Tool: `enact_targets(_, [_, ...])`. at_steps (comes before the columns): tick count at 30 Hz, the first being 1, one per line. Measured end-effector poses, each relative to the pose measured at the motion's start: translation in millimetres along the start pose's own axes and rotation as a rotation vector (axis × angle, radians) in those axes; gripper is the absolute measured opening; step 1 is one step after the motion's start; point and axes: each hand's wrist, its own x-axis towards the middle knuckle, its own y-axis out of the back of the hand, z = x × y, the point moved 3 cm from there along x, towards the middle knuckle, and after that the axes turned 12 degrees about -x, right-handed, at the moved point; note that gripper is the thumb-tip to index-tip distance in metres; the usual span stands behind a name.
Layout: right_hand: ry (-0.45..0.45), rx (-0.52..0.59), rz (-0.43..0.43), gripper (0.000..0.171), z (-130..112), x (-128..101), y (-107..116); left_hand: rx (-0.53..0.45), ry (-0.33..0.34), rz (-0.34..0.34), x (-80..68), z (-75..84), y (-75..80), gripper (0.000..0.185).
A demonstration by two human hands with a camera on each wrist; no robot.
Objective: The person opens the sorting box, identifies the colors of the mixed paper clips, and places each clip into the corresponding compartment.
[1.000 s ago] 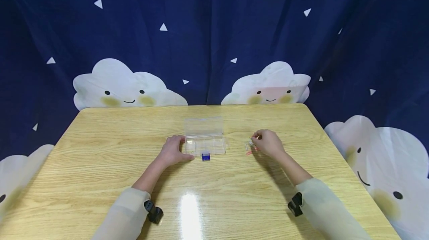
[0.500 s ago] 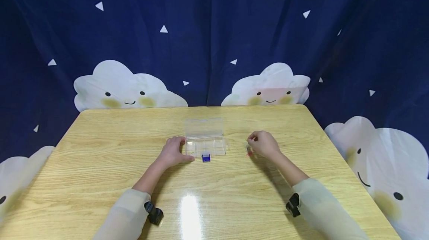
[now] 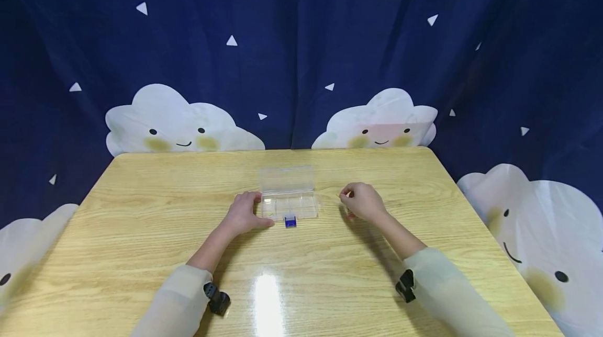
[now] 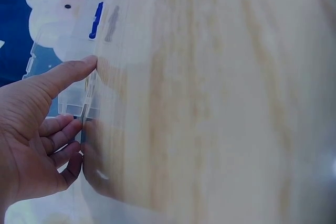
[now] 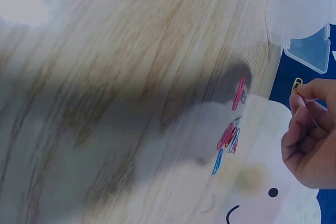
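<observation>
A clear plastic compartment box [image 3: 296, 205] lies on the table with its lid [image 3: 286, 179] raised at the back. At its front edge sits a blue latch [image 3: 290, 222]. My left hand [image 3: 242, 214] holds the box at its left end, thumb along the front and fingers curled at the side. Thumb and index finger of my right hand [image 3: 364, 202] pinch a yellow paper clip [image 5: 297, 84] above the table, to the right of the box. Below that hand, several red, blue and silver paper clips [image 5: 229, 136] lie loosely together, mostly hidden in the head view.
The wooden table [image 3: 155, 237] reaches to a dark blue curtain [image 3: 278, 38] printed with white clouds. A bright light reflection [image 3: 268, 300] shows near the table's front. Each sleeve has a black wrist camera [image 3: 218, 300] on it.
My right hand has risen from the paper clip pile with the yellow paper clip and moved left toward the box. My left hand has stayed at the box.
</observation>
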Motion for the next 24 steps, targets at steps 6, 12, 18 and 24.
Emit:
enact_targets(6, [0.006, -0.024, -0.007, 0.024, -6, 2, 0, -0.011, 0.008, -0.007, 0.2, 1.0, -0.4, 0.081])
enact_targets(12, [0.019, -0.040, -0.003, 0.022, -13, 3, -2, 0.003, -0.004, -0.008, 0.1, 0.8, 0.6, 0.082])
enact_targets(18, [0.032, -0.071, 0.020, 0.021, -19, 5, -3, 0.010, -0.015, 0.007, 1.8, 0.3, 0.1, 0.081])
enact_targets(24, [0.073, -0.102, 0.055, 0.018, -26, 7, -6, 0.008, -0.020, 0.015, 2.0, -0.4, -0.3, 0.079])
